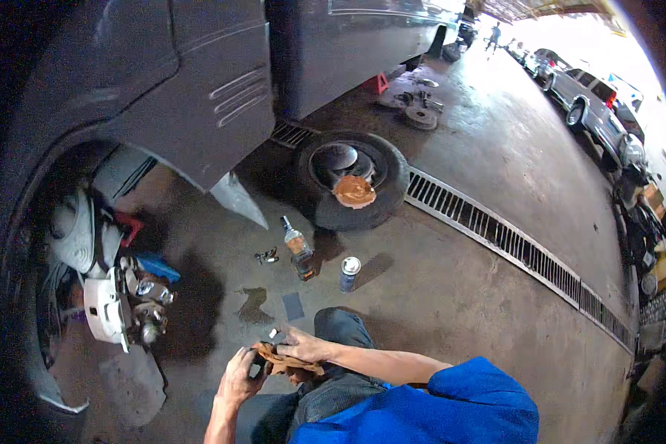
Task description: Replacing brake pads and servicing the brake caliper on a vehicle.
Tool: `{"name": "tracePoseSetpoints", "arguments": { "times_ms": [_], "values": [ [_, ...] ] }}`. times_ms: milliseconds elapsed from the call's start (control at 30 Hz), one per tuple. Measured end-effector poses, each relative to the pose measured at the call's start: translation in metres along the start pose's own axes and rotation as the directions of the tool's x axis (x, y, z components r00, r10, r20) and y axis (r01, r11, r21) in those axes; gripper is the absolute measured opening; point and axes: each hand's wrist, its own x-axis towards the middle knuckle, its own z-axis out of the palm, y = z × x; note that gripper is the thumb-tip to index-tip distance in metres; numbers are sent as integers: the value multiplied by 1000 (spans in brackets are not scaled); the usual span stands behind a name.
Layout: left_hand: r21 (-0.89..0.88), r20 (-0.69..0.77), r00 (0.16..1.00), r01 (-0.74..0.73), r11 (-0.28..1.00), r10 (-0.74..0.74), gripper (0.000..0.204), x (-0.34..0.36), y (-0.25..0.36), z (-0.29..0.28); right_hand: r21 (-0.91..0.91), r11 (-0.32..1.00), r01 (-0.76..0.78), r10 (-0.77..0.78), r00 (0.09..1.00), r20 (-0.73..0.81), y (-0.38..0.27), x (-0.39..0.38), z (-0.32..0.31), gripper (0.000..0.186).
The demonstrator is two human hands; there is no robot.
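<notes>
Near the bottom centre, above my bent legs, my left hand [240,374] and my right hand [300,345] are closed on a rusty orange-brown metal part [288,361], left hand at its left end, right hand over its top. A small white piece [274,333] shows by my right fingers; whether they hold it is unclear. Ahead on the concrete are a grey-blue square sheet [293,305], a spray can [348,278], a cordless power tool [299,251] and small metal pieces [266,257]. Beyond, a tyred wheel [333,218] lies flat, carrying a rusty brown dish [354,194].
A grey van [163,66] stands at top left, its wheel arch exposing a brake assembly [111,307]. A red jack stand [377,84] and loose discs [420,118] lie farther back. A drain grate [510,248] crosses right; vehicles [584,96] line that side. A distant person [493,37] stands.
</notes>
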Motion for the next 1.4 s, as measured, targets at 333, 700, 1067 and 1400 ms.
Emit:
{"name": "tracePoseSetpoints", "arguments": {
  "times_ms": [333,700,1067,1400],
  "values": [
    [-135,-7,994,103,985,-105,32,-51,-22,-9,-237,971,17,20,988,152,-39,9,26,60],
    [-575,-270,670,464,674,-692,25,-100,-5,1,-254,941,223,-243,969,-46,-35,38,-3,47],
    [-836,-299,526,259,485,-796,23,-77,13,46,100,944,314,-295,940,-171,-11,30,70,55],
    [-614,-339,673,372,696,-658,35,-75,12,43,127,952,280,-253,948,-194,-37,28,83,64]
  ]
}}
